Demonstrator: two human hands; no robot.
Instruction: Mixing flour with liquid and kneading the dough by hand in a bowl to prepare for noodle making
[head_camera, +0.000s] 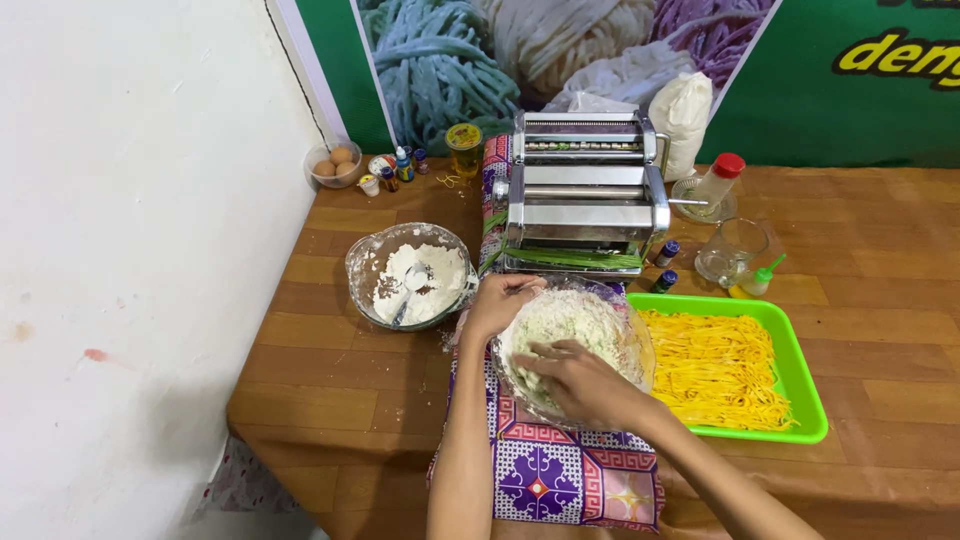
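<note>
A clear glass bowl (640, 352) of pale, crumbly green-tinged dough (572, 320) sits on a purple patterned cloth (560, 470) near the table's front. My left hand (495, 305) grips the bowl's left rim. My right hand (580, 385) is down inside the bowl, fingers curled into the dough. Just behind the bowl stands a metal pasta machine (583, 195) with green noodle strands (575, 258) lying at its base.
A glass bowl of flour with a spoon (410, 275) stands to the left. A green tray of yellow noodles (800, 365) lies to the right. Eggs in a bowl (334, 165), small colouring bottles (395, 170), a jar (464, 148), a glass jug (732, 250) and a red-capped bottle (718, 182) are behind.
</note>
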